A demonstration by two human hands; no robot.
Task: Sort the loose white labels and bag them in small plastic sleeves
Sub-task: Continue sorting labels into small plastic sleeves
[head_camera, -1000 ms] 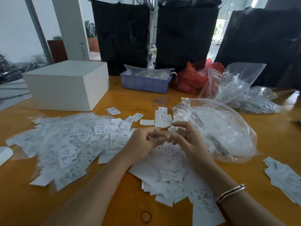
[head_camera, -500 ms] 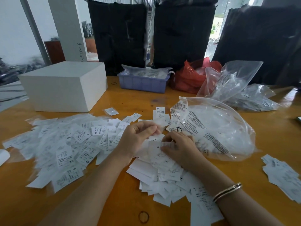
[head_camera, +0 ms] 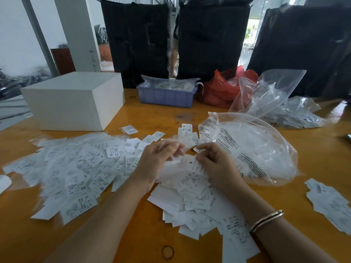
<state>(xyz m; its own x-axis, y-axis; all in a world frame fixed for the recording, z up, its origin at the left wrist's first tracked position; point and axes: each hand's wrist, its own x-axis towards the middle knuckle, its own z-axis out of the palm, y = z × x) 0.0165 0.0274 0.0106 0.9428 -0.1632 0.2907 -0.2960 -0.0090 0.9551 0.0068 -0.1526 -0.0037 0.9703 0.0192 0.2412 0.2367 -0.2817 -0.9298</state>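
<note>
A heap of loose white labels lies on the wooden table below my hands. To the left spreads a pile of labels bagged in small clear sleeves, marked XS, S and XL. My left hand pinches a small clear sleeve by its edge above the heap. My right hand holds a white label marked S between thumb and fingers, close under the sleeve. A large clear bag with more sleeves inside lies just right of my right hand.
A white box stands at the back left. A blue bin, a red bag and more clear bags sit behind. More labels lie at the right edge. A rubber band lies near the front.
My right hand has lifted a label marked S off the heap and brought it up towards the sleeve in my left hand. My left hand stayed nearly in place.
</note>
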